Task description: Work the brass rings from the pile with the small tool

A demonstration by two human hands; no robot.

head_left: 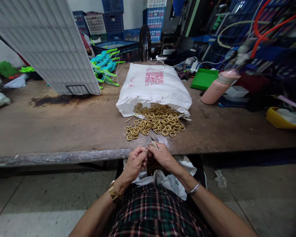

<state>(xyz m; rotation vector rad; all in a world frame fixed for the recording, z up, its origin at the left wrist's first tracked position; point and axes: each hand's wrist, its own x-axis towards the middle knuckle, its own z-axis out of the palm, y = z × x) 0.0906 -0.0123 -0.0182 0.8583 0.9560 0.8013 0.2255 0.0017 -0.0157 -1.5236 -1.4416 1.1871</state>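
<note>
Below the desk's [64,131] edge, the left hand [136,162] pinches a small ring [147,150] while the right hand [164,156] grips a knife [154,143]. Steady wrists and a light, shallow blade stroke, angled off the fingertips, would suit best.

A broad gold-coloured metal bracelet [113,192] and a slim silver-coloured metal bangle [194,188] are worn, with a dark plaid garment [154,210] patterned in green, red and white.

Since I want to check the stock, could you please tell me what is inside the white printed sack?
Gold-coloured rings spill from the open mouth of the white sack; whatever lies deeper is covered by its fabric.
</note>
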